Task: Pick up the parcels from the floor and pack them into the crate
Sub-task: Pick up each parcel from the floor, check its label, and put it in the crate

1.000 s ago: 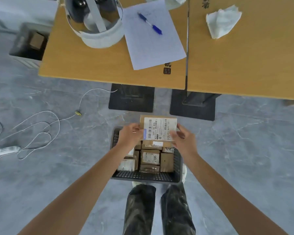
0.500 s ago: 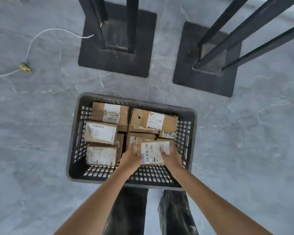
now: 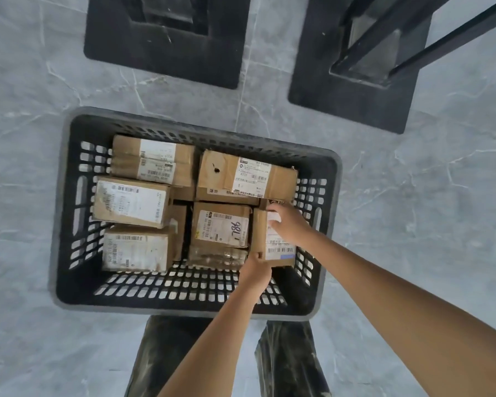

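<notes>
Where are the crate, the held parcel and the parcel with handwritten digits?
crate (image 3: 201,121), head view, on its far wall.
held parcel (image 3: 279,247), head view, on its white label.
parcel with handwritten digits (image 3: 212,226), head view, on the label beside the digits.

Parcel (image 3: 278,249) now deep in crate (image 3: 331,179), rightmost slot.

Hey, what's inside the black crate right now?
Labelled cardboard parcels fill most of the crate, some stacked. The left hand and right hand grip another parcel by the right wall. Whatever lies under the top parcels is covered.
</notes>
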The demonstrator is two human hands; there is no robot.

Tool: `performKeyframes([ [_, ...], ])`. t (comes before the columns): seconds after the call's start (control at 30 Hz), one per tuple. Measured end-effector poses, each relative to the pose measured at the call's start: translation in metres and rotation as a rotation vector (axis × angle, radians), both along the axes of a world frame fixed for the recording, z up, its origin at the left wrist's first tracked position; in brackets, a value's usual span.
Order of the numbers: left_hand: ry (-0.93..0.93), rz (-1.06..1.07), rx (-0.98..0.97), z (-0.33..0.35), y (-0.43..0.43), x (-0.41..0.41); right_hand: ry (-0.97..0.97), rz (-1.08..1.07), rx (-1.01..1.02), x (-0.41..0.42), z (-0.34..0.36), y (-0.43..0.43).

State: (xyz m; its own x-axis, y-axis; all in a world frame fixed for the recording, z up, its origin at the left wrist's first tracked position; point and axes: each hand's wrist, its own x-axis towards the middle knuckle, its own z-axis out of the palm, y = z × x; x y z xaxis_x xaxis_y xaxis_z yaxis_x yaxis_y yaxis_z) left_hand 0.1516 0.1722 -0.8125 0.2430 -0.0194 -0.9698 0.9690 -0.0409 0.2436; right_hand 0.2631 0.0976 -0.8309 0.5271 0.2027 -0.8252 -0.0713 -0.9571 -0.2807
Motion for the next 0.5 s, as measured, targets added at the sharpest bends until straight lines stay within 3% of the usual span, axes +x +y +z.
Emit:
performKeyframes([
  [0.17, 0.003, -0.133, 0.136, -0.021, -0.012, -0.014, 0.000, 0.189, -0.093, -0.017, -0.011, 0.005],
  [0.3, -0.077, -0.076, 0.105, -0.015, -0.014, -0.011, -0.125, 0.288, -0.261, -0.020, -0.015, 0.001],
  [0.5, -0.205, -0.232, 0.083, -0.017, -0.008, 0.006, -0.164, 0.348, -0.162, -0.008, -0.021, -0.016],
])
